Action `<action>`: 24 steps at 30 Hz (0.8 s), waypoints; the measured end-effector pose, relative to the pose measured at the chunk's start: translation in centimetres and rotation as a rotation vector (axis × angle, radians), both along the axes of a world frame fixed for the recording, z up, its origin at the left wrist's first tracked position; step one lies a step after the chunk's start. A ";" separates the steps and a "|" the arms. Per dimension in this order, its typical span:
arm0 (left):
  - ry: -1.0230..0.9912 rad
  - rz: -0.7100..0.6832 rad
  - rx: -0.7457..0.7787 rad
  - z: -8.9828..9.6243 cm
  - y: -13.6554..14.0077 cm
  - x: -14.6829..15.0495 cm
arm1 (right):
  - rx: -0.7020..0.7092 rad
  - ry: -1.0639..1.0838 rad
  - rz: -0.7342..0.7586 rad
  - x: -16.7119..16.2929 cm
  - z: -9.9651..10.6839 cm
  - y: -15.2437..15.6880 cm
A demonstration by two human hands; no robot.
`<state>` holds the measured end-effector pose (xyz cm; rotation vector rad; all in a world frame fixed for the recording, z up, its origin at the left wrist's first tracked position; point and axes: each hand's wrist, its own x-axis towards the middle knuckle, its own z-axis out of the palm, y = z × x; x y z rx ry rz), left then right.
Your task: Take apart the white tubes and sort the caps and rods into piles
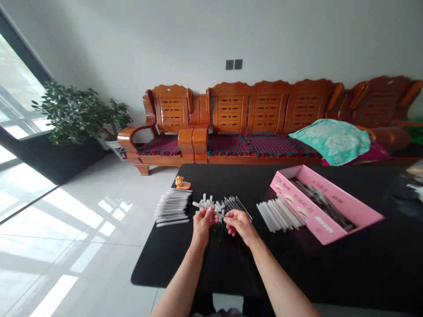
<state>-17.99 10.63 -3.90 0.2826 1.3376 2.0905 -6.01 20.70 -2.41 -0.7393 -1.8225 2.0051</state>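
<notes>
A whitish, translucent pen (pixel 198 205) lies level between my two hands over the black table. My left hand (pixel 201 226) is closed, pinching it between thumb and fingers. At its right end the fingertips of my right hand (pixel 240 223) are also closed in a pinch; whether they hold a separate small part there is too small to tell. Just beyond my hands is a loose heap of short white pen caps (pixel 208 201). Thin dark pen refills (pixel 234 203) lie behind my right hand. To the left, pens with dark ends (pixel 173 206) are laid in a row.
White empty-looking tubes (pixel 279 214) lie beside a pink box (pixel 330 226) with dark sticks inside. A small orange duck figure (pixel 181 182) stands near the far left table edge (pixel 148 264). Behind the table is a wooden sofa (pixel 193 147) with a turquoise pillow (pixel 333 141).
</notes>
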 end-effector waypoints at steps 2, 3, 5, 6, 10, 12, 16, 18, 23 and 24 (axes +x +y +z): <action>-0.002 0.005 0.000 0.0 0.1 0.0 | -0.015 -0.010 0.008 0.0 -0.1 0.1; -0.004 0.006 0.003 0.0 0.2 0.1 | -0.018 -0.014 0.019 0.0 -0.2 0.1; -0.012 0.002 0.009 0.0 0.3 0.1 | -0.013 -0.011 0.032 0.0 -0.4 0.2; -0.016 -0.002 0.011 -0.1 0.3 0.0 | -0.012 -0.005 0.027 0.0 -0.4 0.3; -0.027 -0.004 0.010 -0.2 0.4 0.0 | -0.035 0.008 0.015 0.0 -0.5 0.3; -0.026 -0.001 0.016 -0.3 0.4 -0.1 | -0.052 -0.012 0.041 -0.1 -0.5 0.3; -0.022 -0.004 0.016 -0.3 0.3 -0.2 | -0.023 0.000 0.036 -0.3 -0.5 0.2; -0.019 0.007 0.003 -0.3 0.3 -0.2 | 0.009 0.015 0.018 -0.4 -0.5 0.2; -0.022 0.036 -0.016 -0.5 0.4 -0.2 | 0.060 -0.005 0.021 -0.2 -0.7 0.3; -0.017 0.036 -0.012 -0.6 0.4 -0.2 | 0.046 -0.016 0.035 -0.2 -0.8 0.3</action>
